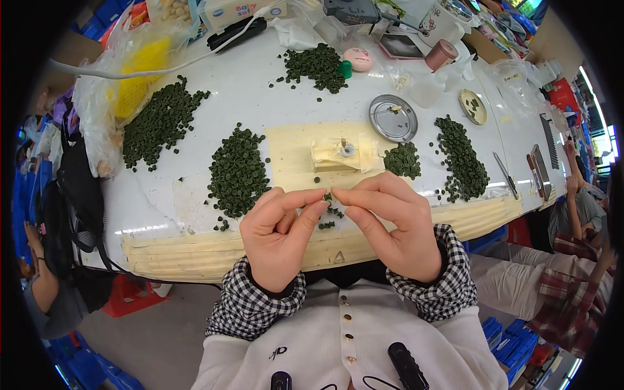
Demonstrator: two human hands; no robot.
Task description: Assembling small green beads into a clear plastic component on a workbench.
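Bare hands meeting fingertip-to-fingertip over small dk-grn pcs, white bench

L→R: black bag (81,175), soft fabric w/ straps, at bench end. Next, crinkled clear plastic bag (97,110) w/ bright yellow mesh (142,75). Then heap of small roundish dk-grn pcs (162,123), matte, loose; 2nd heap (238,172) just beyond L hand.

L hand (276,234): index + thumb tips near each other, pointing R; can't tell if clamped on a pc, too small.

Far side: another grn heap (316,67), near a smooth pink rounded item (359,60). Betw. hands, a few loose grn pcs (326,225) on cream tape sheeting. Behind: boxy block (344,155) wrapped in cream tape, small metal fitting on top.

R hand (396,224): index reaches L toward L fingertips, thumb bent below; can't tell if tips grip anything. Gingham cuffs, both wrists.

Behind R hand: shiny round metal dish (393,118), small grn heap (403,160) just below it. Further R: long grn heap (461,159), shallow cream dish (473,107) w/ few grn bits, slim pointed tool (506,175).
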